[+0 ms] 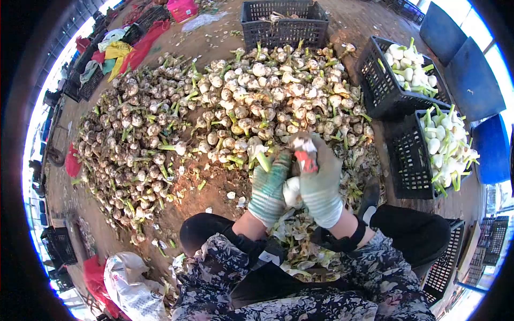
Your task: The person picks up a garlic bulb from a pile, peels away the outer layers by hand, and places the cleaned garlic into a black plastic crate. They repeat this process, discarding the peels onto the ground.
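Both my hands wear knitted green-grey gloves and meet over my lap. My left hand (269,187) grips a white garlic bulb (292,191) with its green stalk (262,160) sticking up to the left. My right hand (320,184) holds a red-handled cutter (305,155) against the bulb's top. Peeled skins and trimmings (300,235) lie between my knees. A large heap of unpeeled, dirty garlic bulbs (235,107) spreads over the earth floor just beyond my hands.
Two black crates (383,88) (409,160) at the right hold cleaned white bulbs. Another black crate (284,24) stands behind the heap. Blue chairs (471,80) line the far right. A white sack (128,283) lies by my left knee. Clothes (115,53) are piled far left.
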`<state>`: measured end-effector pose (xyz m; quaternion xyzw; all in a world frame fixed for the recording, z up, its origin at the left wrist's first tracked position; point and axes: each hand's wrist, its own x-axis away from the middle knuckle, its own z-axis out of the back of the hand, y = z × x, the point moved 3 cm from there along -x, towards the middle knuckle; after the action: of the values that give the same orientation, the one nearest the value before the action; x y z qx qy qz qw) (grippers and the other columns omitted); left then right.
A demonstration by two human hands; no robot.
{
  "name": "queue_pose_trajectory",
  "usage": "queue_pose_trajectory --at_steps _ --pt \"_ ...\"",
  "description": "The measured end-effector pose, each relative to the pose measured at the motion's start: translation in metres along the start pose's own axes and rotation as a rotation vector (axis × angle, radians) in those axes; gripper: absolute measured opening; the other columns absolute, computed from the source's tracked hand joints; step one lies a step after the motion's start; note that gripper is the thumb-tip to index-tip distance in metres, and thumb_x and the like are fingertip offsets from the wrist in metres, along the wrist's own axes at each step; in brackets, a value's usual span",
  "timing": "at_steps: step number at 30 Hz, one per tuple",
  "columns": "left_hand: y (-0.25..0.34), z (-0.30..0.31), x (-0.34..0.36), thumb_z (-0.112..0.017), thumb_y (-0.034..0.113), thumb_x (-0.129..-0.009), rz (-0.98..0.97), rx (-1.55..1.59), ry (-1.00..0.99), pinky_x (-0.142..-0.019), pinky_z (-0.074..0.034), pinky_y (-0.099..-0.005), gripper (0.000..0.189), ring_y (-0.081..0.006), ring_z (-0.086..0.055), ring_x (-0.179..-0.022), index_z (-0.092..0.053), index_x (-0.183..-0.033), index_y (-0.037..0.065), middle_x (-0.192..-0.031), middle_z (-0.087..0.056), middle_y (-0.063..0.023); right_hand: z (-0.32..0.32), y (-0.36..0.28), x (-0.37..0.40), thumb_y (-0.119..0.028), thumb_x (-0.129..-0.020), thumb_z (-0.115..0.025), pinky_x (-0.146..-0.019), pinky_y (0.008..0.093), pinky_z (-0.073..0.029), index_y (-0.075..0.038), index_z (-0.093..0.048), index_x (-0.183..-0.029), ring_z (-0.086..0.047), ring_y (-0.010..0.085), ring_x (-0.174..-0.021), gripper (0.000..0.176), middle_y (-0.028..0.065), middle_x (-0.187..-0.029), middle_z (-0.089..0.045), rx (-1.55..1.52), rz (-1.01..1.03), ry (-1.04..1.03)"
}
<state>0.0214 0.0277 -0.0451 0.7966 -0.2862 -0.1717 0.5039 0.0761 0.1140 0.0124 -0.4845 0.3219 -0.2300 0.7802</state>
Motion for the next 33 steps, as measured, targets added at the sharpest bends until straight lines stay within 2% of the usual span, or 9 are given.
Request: queue_pose_trajectory --at_steps 7,9,10,15,17,22,27,30,33 --pt "0.009 -0.011 -0.004 -0.049 0.020 -0.088 0.327 0.427 0.150 -0.059 -0.047 -0.0219 0.018 -0.0076 -0.055 -0.071 -0.055 -0.098 0.006 -0.084 -0.057 0.0001 0.010 0.062 -0.003 -0.012 -0.080 -0.059 -0.046 0.0198 -0.042 -0.003 -0.057 -0.101 -0.051 0.0074 -0.050 0.023 0.0019 -0.070 -0.058 -0.867 -0.738 -0.064" --pt "0.003 -0.003 -0.008 -0.048 0.025 -0.089 0.356 0.476 0.095 -0.059 -0.048 -0.0217 0.022 -0.0078 -0.056 -0.071 -0.055 -0.099 0.007 -0.084 -0.058 0.0006 0.034 0.062 0.010 -0.017 -0.081 -0.058 -0.056 0.0209 -0.046 -0.001 -0.052 -0.109 -0.055 0.0086 -0.058 0.033 0.0033 -0.082 -0.059 -0.823 -0.719 -0.166" --pt "0.007 -0.003 -0.008 -0.047 0.026 -0.089 0.314 0.420 0.089 -0.055 -0.047 -0.0204 0.022 -0.0071 -0.056 -0.066 -0.055 -0.099 0.008 -0.080 -0.058 0.0010 0.039 0.046 0.005 -0.019 -0.082 -0.057 -0.073 0.0245 -0.047 0.001 -0.045 -0.116 -0.057 0.0118 -0.074 0.041 0.0063 -0.096 -0.059 -0.185 -0.140 -0.359" --pt "0.000 0.002 -0.006 -0.048 0.026 -0.089 0.349 0.322 0.021 -0.053 -0.043 -0.0202 0.022 -0.0074 -0.052 -0.062 -0.055 -0.099 0.008 -0.080 -0.058 -0.0019 0.043 0.005 0.001 -0.014 -0.076 -0.061 -0.077 0.0286 -0.043 0.001 -0.056 -0.102 -0.056 0.0163 -0.086 0.030 0.0069 -0.095 -0.060 -0.575 -0.068 -0.429" --pt "-0.001 0.006 -0.011 -0.047 0.026 -0.089 -0.117 -0.527 0.110 -0.050 -0.042 -0.0206 0.022 -0.0071 -0.051 -0.060 -0.054 -0.095 0.006 -0.074 -0.055 -0.0012 0.038 -0.002 -0.004 -0.014 -0.071 -0.064 -0.075 0.0301 -0.042 -0.002 -0.059 -0.093 -0.057 0.0223 -0.085 0.026 0.0088 -0.087 -0.060 -0.124 0.109 -0.686" --pt "0.022 -0.008 -0.005 -0.047 0.024 -0.089 0.256 0.355 0.130 -0.051 -0.042 -0.0215 0.021 -0.0077 -0.051 -0.060 -0.052 -0.096 0.004 -0.072 -0.052 -0.0005 0.048 0.040 0.005 -0.011 -0.071 -0.064 -0.069 0.0305 -0.045 -0.002 -0.058 -0.093 -0.058 0.0227 -0.076 0.025 0.0100 -0.085 -0.060 0.402 0.044 -0.689" --pt "0.022 -0.001 -0.004 -0.051 0.026 -0.087 0.105 0.082 -0.082 -0.052 -0.042 -0.0202 0.022 -0.0071 -0.051 -0.062 -0.052 -0.096 0.005 -0.073 -0.053 0.0006 0.055 0.058 0.023 -0.010 -0.076 -0.060 -0.076 0.0261 -0.044 0.000 -0.052 -0.108 -0.056 0.0173 -0.089 0.035 0.0113 -0.103 -0.059 -0.312 -0.662 -0.569" --pt "0.013 -0.004 -0.013 -0.056 0.026 -0.084 -0.029 -0.109 0.151 -0.053 -0.043 -0.0220 0.026 -0.0104 -0.053 -0.064 -0.052 -0.096 0.003 -0.080 -0.055 -0.0019 0.032 0.012 0.016 -0.001 -0.072 -0.060 -0.088 0.0268 -0.039 0.000 -0.049 -0.114 -0.052 0.0176 -0.099 0.043 0.0118 -0.109 -0.056 -0.172 -0.078 -0.396" --pt "-0.036 0.038 -0.019 -0.051 0.028 -0.087 -0.011 -0.081 0.061 -0.059 -0.049 -0.0253 0.029 -0.0151 -0.057 -0.069 -0.050 -0.102 0.003 -0.084 -0.057 -0.0059 0.026 0.017 0.018 0.002 -0.071 -0.060 -0.089 0.0282 -0.039 0.000 -0.050 -0.113 -0.052 0.0185 -0.101 0.043 0.0117 -0.110 -0.056 -0.204 0.000 -0.354"
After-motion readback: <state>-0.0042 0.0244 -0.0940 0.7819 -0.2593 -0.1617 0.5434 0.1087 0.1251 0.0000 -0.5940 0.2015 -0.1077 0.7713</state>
